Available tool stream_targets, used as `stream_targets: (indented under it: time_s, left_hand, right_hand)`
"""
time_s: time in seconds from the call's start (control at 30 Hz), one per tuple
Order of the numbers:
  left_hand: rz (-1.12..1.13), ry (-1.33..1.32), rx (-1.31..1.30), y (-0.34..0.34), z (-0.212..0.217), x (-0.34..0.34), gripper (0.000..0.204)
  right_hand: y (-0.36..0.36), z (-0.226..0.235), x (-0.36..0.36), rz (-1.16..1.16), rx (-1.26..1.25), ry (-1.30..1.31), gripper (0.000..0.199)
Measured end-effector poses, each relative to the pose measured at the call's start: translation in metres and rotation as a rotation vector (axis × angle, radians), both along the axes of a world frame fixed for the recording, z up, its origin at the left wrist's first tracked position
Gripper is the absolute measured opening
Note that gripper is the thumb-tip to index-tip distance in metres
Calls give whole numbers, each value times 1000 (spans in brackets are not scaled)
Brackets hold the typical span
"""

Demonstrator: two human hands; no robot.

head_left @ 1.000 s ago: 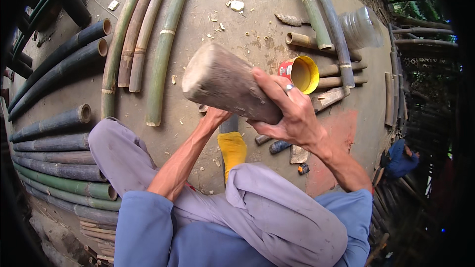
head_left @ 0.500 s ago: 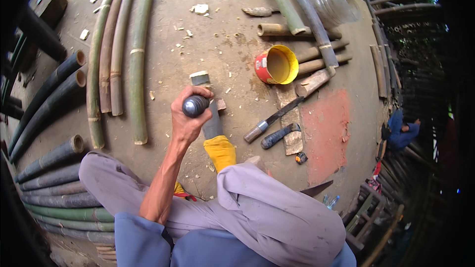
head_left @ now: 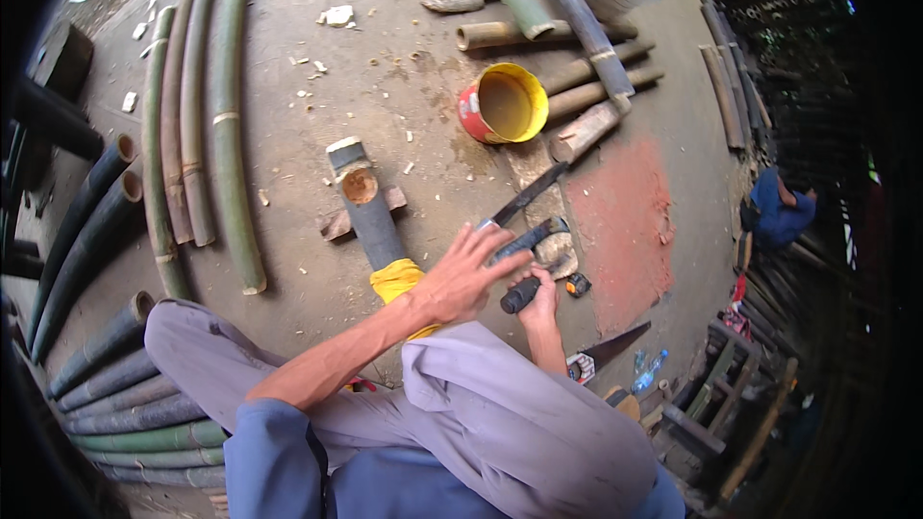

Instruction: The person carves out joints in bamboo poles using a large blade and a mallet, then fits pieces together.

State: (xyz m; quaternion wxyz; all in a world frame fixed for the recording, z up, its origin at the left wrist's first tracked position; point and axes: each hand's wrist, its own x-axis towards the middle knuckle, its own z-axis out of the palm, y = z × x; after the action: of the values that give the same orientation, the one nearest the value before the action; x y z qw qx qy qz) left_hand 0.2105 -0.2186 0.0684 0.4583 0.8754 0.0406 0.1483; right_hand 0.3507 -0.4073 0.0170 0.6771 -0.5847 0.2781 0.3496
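Right hand (head_left: pixel 540 306) fingers closed around a dark tool handle (head_left: pixel 520 295). Left hand (head_left: pixel 468 274) open, spread just beside a hammer (head_left: pixel 531 238). Bamboo section (head_left: pixel 368 210) lies left; yellow can (head_left: pixel 502 104) beyond.

Right hand (head_left: pixel 538 306) is wrapped round a hammer's dark handle (head_left: pixel 520 295), left hand (head_left: pixel 468 276) spread open just beside it. Short bamboo piece (head_left: pixel 368 212) lies on the concrete floor (head_left: pixel 404 58), yellow-lined can (head_left: pixel 502 104) nearby.

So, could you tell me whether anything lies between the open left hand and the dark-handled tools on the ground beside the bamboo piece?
Nothing visible does: the left hand hovers right at the dark-handled tools, fingers spread. The right hand already grips one dark handle.
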Motion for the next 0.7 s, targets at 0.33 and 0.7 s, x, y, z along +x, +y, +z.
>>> stream_targets:
  time_s: [0.33, 0.7]
  left_hand:
    - [1422, 829, 8, 149, -106, -181, 76]
    - [877, 346, -98, 148, -120, -146, 66]
  right_hand:
    - [-88, -127, 80, 120, -779, -129, 36]
    - [-126, -65, -21, 792, -1011, -746, 47]
